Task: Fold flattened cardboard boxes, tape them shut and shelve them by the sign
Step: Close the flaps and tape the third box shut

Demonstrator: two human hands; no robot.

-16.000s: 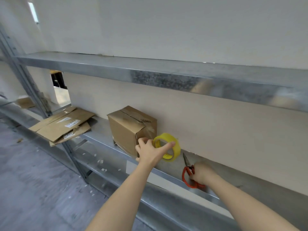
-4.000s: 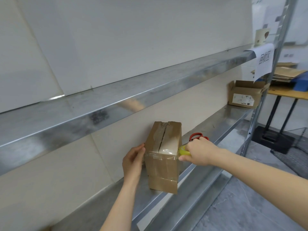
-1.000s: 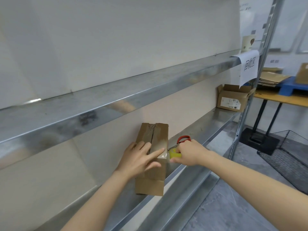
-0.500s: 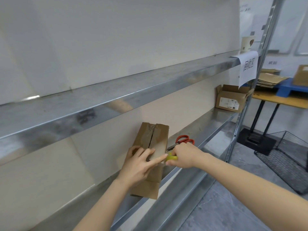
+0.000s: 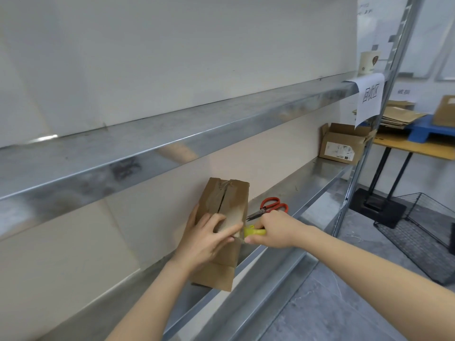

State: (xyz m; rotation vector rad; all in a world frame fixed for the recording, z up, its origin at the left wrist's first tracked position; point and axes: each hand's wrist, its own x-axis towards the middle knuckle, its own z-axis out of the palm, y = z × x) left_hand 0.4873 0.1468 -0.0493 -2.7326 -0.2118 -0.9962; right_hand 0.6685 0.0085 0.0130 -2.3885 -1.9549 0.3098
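A small brown cardboard box (image 5: 226, 203) stands on the metal shelf (image 5: 302, 178), its taped top seam facing me. My left hand (image 5: 206, 238) lies flat on the box's top, fingers pressing the clear tape down near the right edge. My right hand (image 5: 275, 232) grips the yellow tape roll (image 5: 254, 231) just beside the box's right edge; the roll is mostly hidden by the fingers. Red-handled scissors (image 5: 269, 207) lie on the shelf right behind that hand. A paper sign (image 5: 369, 99) hangs from the upper shelf at the far right.
An open cardboard box (image 5: 342, 146) sits on the shelf under the sign. A paper cup (image 5: 368, 62) stands on the upper shelf. Right of the rack are a table (image 5: 418, 148) with flat cardboard (image 5: 398, 116) and a blue pallet (image 5: 433, 129), and a wire basket (image 5: 423, 235) on the floor.
Over the last second my left hand has slid along the tape toward the box's right edge. My right hand keeps the roll at that edge, a little lower.
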